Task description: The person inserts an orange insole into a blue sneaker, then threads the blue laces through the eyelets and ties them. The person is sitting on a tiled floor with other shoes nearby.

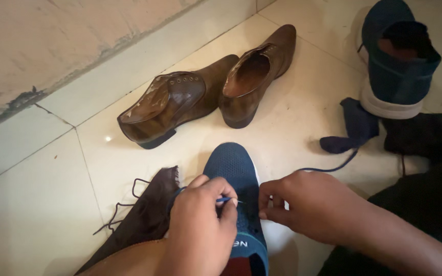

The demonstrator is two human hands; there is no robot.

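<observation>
A blue knit sneaker (234, 166) lies on the tiled floor in front of me, toe pointing away. My left hand (200, 225) rests over its tongue and pinches the tip of a blue shoelace (226, 200) between thumb and fingers. My right hand (310, 204) grips the sneaker's right side by the eyelets, fingers curled. The lace runs off to the right across the floor (328, 169).
Two brown leather dress shoes (170, 105) (257, 74) lie by the wall. A second blue sneaker (397, 61) stands at the upper right, a dark blue sock (354, 128) beside it. Dark brown cloth (147, 214) with a loose lace lies at left; black fabric (425, 135) at right.
</observation>
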